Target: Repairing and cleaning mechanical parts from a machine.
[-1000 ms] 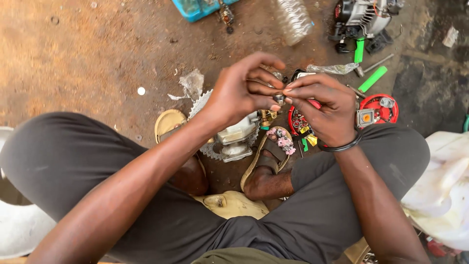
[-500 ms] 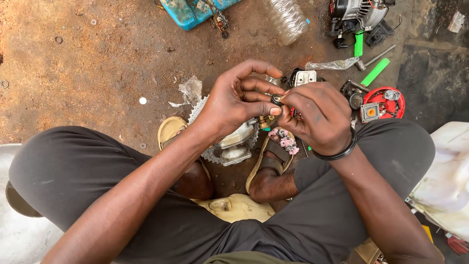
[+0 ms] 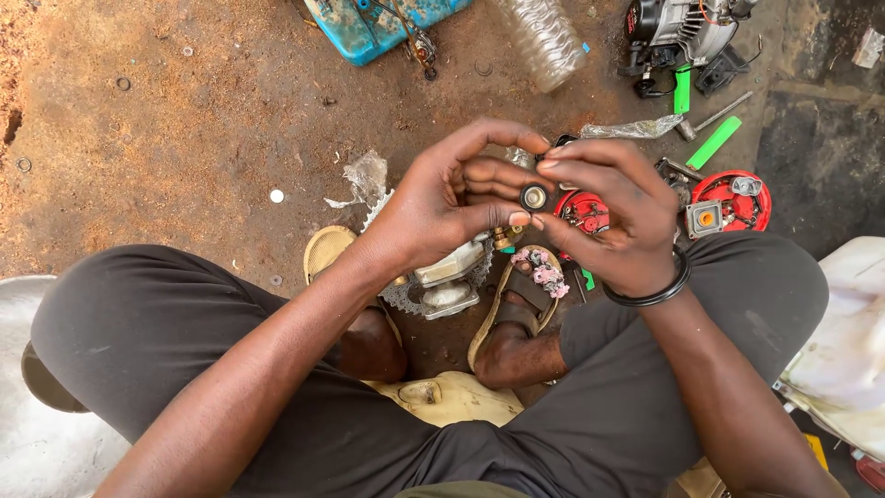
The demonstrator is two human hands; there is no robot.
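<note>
Held part: a small round black ring with a pale metal centre, raised above the ground between both hands, over the person's lap and sandalled foot.
Left hand: fingers curled, thumb and fingertips pinched on the ring's left and lower side.
Right hand: fingers bent in from the other side, the forefinger tip meeting the ring's upper rim; a dark bangle sits on the wrist.
Hands together: touching at the fingertips, both closed on the one small part.
Progress, as a judgement: the ring is off any larger assembly and is being turned or looked over; nothing shows it fitted to another piece, so any joining seems not yet done.
Just below: a grey metal housing with a toothed sprocket lies on the ground between the knees, beside a tan sandal.
Right of the hands: red round engine parts and a second red piece, partly behind the fingers.
Far edge of the ground: blue container, clear plastic bottle, small engine, green strips.
Ground: bare brown dirt, scattered with washers.
Hard to tell: the ring's back face and what it is; the right palm hides whatever lies under it.
</note>
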